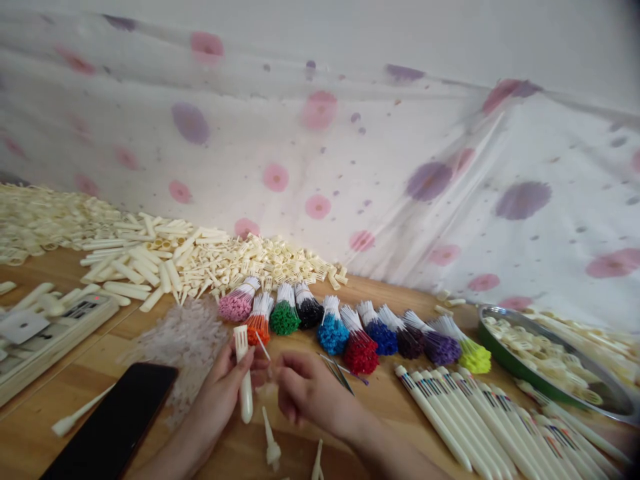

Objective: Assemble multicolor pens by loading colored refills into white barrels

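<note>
My left hand is closed around a cream plastic pen barrel, held upright with its slotted end up. My right hand is just to its right, fingers pinched on a thin white refill stick that points toward the barrel's top. Behind my hands lies a row of bundled refills with coloured tips: pink, orange, green, black, blue, red, purple, yellow-green. A few loose thin refills lie by my right hand.
Heaps of cream plastic parts cover the back left of the wooden table. Assembled cream pens lie in a row at right, beside a green-rimmed metal tray of rings. A black phone and a power strip sit at left.
</note>
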`<action>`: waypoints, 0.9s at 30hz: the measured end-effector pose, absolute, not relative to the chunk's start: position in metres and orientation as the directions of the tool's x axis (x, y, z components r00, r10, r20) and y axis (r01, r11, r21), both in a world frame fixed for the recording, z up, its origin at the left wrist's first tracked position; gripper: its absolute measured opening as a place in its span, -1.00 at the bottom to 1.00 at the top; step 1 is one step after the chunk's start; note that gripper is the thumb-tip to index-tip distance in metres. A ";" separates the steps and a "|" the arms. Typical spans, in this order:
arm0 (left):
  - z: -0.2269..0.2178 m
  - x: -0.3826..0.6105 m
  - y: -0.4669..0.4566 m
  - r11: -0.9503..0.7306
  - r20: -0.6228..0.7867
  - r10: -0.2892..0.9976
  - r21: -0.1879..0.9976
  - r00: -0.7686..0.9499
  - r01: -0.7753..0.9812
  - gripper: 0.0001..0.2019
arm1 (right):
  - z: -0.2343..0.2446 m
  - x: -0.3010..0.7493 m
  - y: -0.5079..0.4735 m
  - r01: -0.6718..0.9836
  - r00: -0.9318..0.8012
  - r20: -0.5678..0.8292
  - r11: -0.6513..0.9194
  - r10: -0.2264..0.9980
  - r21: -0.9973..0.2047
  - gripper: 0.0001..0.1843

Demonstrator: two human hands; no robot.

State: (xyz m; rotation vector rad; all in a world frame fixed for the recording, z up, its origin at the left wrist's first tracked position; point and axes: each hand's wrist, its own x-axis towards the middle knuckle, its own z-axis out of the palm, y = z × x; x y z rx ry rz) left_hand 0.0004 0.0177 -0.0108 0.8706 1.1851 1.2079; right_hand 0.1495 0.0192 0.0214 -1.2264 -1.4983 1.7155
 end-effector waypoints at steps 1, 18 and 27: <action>-0.010 -0.001 0.016 0.179 -0.189 0.981 0.966 -0.041 -0.189 -0.68 | 0.025 0.162 0.015 0.148 -0.462 -0.273 -0.230 0.844 -0.962 -0.77; -0.004 -0.017 -0.005 -0.643 0.535 0.759 0.526 0.371 0.557 -0.65 | 0.026 0.252 0.014 0.073 -0.707 -0.253 -0.288 0.661 -0.955 -0.76; -0.013 -0.011 -0.010 -0.571 0.501 0.818 0.643 0.284 0.511 -0.67 | 0.028 0.247 0.012 0.073 -0.733 -0.252 -0.295 0.632 -0.953 -0.75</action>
